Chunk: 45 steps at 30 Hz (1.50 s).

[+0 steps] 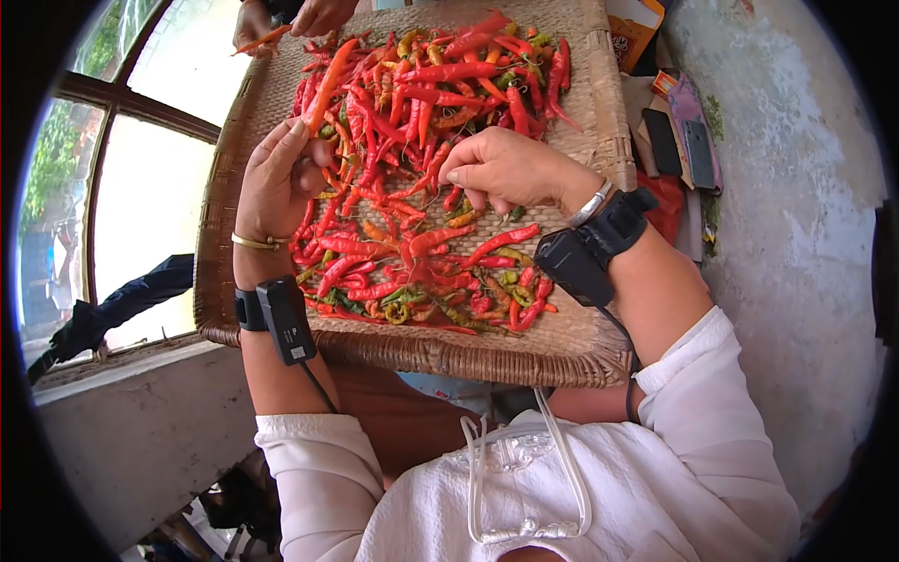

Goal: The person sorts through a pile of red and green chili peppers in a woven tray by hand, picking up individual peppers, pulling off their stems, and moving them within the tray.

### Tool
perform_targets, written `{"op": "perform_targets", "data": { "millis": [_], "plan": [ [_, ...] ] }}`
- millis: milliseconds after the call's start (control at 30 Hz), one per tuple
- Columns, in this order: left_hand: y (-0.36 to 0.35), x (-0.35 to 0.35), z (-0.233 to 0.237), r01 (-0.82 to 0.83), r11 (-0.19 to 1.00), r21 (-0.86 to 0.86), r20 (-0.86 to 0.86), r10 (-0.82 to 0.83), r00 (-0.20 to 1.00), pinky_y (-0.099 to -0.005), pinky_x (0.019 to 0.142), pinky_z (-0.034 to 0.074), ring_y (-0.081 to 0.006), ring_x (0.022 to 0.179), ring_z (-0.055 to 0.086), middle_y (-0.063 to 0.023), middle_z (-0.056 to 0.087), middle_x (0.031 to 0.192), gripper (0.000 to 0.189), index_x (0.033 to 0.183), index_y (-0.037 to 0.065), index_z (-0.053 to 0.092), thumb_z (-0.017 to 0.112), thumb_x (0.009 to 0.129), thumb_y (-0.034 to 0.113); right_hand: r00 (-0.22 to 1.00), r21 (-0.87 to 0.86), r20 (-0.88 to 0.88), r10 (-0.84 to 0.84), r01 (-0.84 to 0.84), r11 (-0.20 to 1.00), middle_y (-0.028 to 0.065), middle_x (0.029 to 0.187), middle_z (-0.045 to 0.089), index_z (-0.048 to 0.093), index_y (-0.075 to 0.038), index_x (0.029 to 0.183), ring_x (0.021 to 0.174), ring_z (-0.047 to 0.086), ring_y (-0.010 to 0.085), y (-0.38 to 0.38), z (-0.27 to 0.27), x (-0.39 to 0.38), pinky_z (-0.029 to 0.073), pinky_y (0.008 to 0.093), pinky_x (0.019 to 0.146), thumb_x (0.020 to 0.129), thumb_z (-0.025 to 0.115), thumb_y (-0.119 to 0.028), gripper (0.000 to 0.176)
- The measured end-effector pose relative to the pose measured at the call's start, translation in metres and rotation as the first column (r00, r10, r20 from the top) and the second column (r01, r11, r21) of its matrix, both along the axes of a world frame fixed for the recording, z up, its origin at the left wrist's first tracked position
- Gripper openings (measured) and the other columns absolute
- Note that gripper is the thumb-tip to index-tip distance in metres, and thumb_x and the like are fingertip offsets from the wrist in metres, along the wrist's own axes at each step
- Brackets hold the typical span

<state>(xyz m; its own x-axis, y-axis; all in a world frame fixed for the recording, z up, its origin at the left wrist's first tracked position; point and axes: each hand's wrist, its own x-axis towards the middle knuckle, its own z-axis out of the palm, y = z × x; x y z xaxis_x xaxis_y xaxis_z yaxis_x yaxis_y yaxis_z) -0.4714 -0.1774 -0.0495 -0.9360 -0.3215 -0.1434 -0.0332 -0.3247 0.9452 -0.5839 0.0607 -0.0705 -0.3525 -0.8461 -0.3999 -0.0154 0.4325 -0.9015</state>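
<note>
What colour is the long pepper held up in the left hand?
The long pepper is orange-red, seen best in the head view.

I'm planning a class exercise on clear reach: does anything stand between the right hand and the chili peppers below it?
Nothing visible stands between the right hand and the chili peppers in the woven tray. The left hand, holding a long chili pepper, is off to the side.

Looks like a plain, lived-in room, probably in a home. Has a dark-framed window (154, 173) just outward of the left hand (278, 178), with greenery outside, and a scuffed low wall (154, 431) nearer the body than that hand. Also shows smartphones (662, 140) and a worn, blotchy grey surface (787, 178) outward of the right hand (501, 169).
</note>
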Motion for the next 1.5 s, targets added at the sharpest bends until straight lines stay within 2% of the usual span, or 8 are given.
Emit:
{"op": "perform_targets", "data": {
  "millis": [300,400,733,867,967,1033,1233,1500],
  "plan": [
    [0.005,-0.003,0.012,0.186,0.982,-0.042,-0.107,-0.19,0.976,-0.0174,0.05,0.039,-0.0077,0.057,0.05,-0.0044,0.056,0.072,0.021,0.104,0.002,0.051,0.045,0.092,0.018,1.0,0.004,0.006,-0.024,0.024,1.0,0.0013,0.061,0.055,0.056,0.0,0.1,0.043,0.045,0.0054,-0.002,-0.004,0.005,0.038,0.0196,0.04,0.087,0.048,-0.017,0.022],
    [0.011,-0.008,0.017,-0.067,0.985,-0.156,-0.259,0.025,0.965,-0.0325,0.078,0.05,-0.0243,0.101,0.055,-0.0109,0.053,0.112,0.024,0.11,0.003,0.047,0.043,0.092,0.019,1.0,0.006,-0.018,-0.022,0.022,1.0,0.0021,0.062,0.056,0.056,0.0,0.101,0.044,0.047,0.0061,-0.003,-0.002,0.006,0.039,0.0202,0.041,0.086,0.049,-0.015,0.022],
    [-0.023,-0.011,-0.014,-0.208,0.883,-0.421,0.022,0.239,0.971,-0.017,0.058,0.046,-0.0045,0.059,0.052,-0.0013,0.059,0.072,0.019,0.094,0.003,0.057,0.051,0.089,0.021,0.998,0.006,-0.061,0.034,-0.034,0.999,0.0025,0.065,0.056,0.056,0.001,0.101,0.047,0.048,0.007,-0.004,-0.003,0.007,0.041,0.0216,0.043,0.084,0.05,-0.014,0.023],
    [-0.032,-0.014,-0.024,-0.107,0.979,-0.175,-0.001,0.108,0.994,-0.0222,0.067,0.045,-0.0087,0.079,0.056,-0.0064,0.058,0.096,0.028,0.109,0.002,0.049,0.051,0.089,0.021,0.996,0.023,-0.074,0.058,-0.056,0.998,0.0026,0.065,0.056,0.056,0.001,0.101,0.049,0.049,0.0072,-0.003,-0.002,0.009,0.041,0.0219,0.045,0.084,0.05,-0.014,0.023],
    [0.0,-0.019,-0.017,-0.445,0.894,-0.05,-0.193,0.428,0.883,-0.026,0.076,0.044,-0.0136,0.097,0.053,-0.0099,0.05,0.114,0.044,0.125,0.001,0.037,0.052,0.088,0.02,0.991,0.013,-0.114,0.064,-0.063,0.998,0.0026,0.065,0.056,0.056,0.001,0.101,0.048,0.049,0.0075,-0.003,-0.006,0.01,0.041,0.0216,0.044,0.083,0.05,-0.014,0.024],
    [0.006,-0.017,-0.018,-0.287,0.863,-0.416,0.03,0.329,0.944,-0.0281,0.084,0.042,-0.0169,0.11,0.045,-0.01,0.036,0.129,0.057,0.134,0.003,0.023,0.053,0.088,0.018,0.991,0.01,-0.121,0.062,-0.061,0.998,0.0026,0.065,0.056,0.056,0.001,0.101,0.047,0.049,0.0076,-0.003,-0.004,0.011,0.041,0.0216,0.044,0.084,0.05,-0.014,0.024],
    [0.063,-0.011,-0.026,0.478,0.832,-0.283,0.236,-0.422,0.875,-0.0203,0.063,0.047,-0.006,0.069,0.055,-0.0023,0.06,0.093,0.026,0.111,0.001,0.052,0.052,0.085,0.005,0.983,-0.127,0.183,-0.008,0.031,0.991,0.0018,0.063,0.056,0.057,0.0,0.098,0.045,0.048,0.0047,0.001,0.003,0.007,0.039,0.0179,0.041,0.086,0.05,-0.015,0.021],
    [0.076,-0.007,-0.028,0.649,0.727,-0.225,0.333,-0.568,0.752,-0.0191,0.051,0.044,-0.0047,0.056,0.052,0.0008,0.059,0.07,0.016,0.088,0.003,0.057,0.054,0.087,0.019,0.806,-0.427,0.592,-0.009,0.322,0.845,0.0012,0.059,0.056,0.056,-0.002,0.091,0.042,0.046,0.0031,0.01,0.006,-0.004,0.034,0.0155,0.037,0.087,0.053,-0.019,0.018]
  ]
}}
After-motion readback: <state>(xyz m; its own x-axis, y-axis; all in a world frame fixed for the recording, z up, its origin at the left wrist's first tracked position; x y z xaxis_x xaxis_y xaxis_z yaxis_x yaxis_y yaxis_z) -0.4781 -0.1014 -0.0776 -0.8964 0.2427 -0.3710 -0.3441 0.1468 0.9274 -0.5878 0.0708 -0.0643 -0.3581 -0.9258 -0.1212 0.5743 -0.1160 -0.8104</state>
